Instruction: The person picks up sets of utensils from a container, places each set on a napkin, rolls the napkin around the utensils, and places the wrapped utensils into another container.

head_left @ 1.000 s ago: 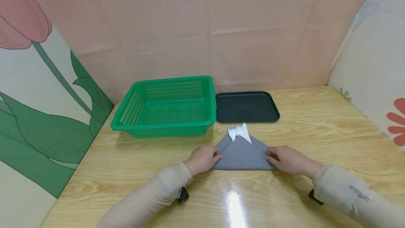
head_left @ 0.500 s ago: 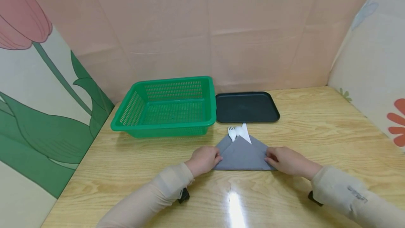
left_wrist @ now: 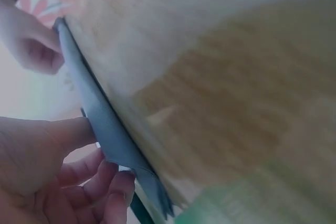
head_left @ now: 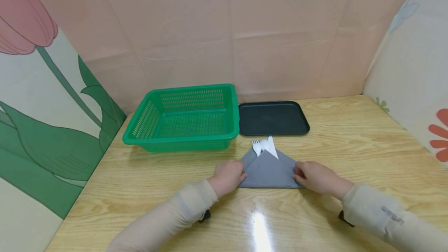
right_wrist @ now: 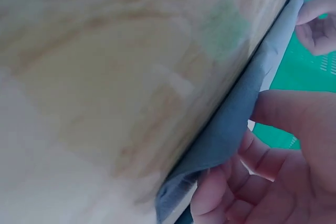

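A grey cloth napkin (head_left: pixel 267 173), folded to a pointed pocket, lies on the wooden table. From its top stick the heads of a white plastic fork (head_left: pixel 256 147), a spoon (head_left: pixel 264 144) and the blade of a knife (head_left: pixel 272 147); their handles are hidden in the cloth. My left hand (head_left: pixel 226 176) pinches the left corner, thumb on top. At the opposite corner my right hand (head_left: pixel 317 177) pinches the cloth between thumb and fingers. In both wrist views the napkin (left_wrist: pixel 107 124) shows edge-on, its near fold running from one hand to the other.
A green plastic basket (head_left: pixel 185 142) with slotted walls stands behind and left of the napkin. Right beside it lies a black tray (head_left: pixel 273 119), just beyond the cutlery tips. A pink cloth backdrop (head_left: pixel 266 42) hangs along the table's rear edge.
My left hand has shifted slightly to the right, covering more of the napkin's left corner. The right hand, still pinching its corner, has barely moved; the cutlery is where it was.
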Motion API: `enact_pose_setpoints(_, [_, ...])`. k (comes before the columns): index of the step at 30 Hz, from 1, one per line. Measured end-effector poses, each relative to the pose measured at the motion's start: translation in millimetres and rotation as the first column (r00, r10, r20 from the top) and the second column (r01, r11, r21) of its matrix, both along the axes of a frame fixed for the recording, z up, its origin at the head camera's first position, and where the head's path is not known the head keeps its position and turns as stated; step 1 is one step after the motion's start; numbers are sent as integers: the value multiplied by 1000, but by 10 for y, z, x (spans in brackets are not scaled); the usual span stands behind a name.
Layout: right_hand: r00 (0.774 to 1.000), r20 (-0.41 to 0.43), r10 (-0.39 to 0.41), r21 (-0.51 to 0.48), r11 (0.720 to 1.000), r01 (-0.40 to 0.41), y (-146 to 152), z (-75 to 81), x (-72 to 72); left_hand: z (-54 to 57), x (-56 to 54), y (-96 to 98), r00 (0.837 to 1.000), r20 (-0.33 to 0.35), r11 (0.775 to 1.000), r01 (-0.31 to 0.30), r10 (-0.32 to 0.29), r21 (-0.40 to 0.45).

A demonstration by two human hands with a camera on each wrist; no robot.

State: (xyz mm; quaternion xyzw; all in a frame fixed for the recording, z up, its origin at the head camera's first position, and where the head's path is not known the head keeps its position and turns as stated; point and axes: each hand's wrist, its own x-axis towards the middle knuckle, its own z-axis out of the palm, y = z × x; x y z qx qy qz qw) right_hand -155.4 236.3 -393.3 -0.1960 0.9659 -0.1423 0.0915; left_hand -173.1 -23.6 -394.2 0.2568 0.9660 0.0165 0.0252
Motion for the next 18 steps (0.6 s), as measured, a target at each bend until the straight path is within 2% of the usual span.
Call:
enact_pose_setpoints(3, [999, -37, 5, 7, 1000, -4, -31, 41, -10, 16, 5, 40, 997, -62, 998, 42, -44, -39])
enact_pose_setpoints(6, [998, -51, 21, -15, 1000, -21, -74, 88, -28, 25, 6, 83, 985, -115, 990, 121, -130, -77])
enact_pose_setpoints(10, [995, -50, 83, -63, 994, -86, -118, 118, -56, 44, 9, 131, 964, -127, 968, 221, -235, -115])
enact_pose_setpoints(15, [991, -48, 127, -105, 986, -131, -136, 98, -66, 71, 17, 162, 961, -102, 962, 245, -258, -119])
enact_pose_setpoints(18, [994, -23, 108, -128, 986, -110, -137, 89, -64, 68, 20, 166, 960, -109, 963, 248, -259, -107])
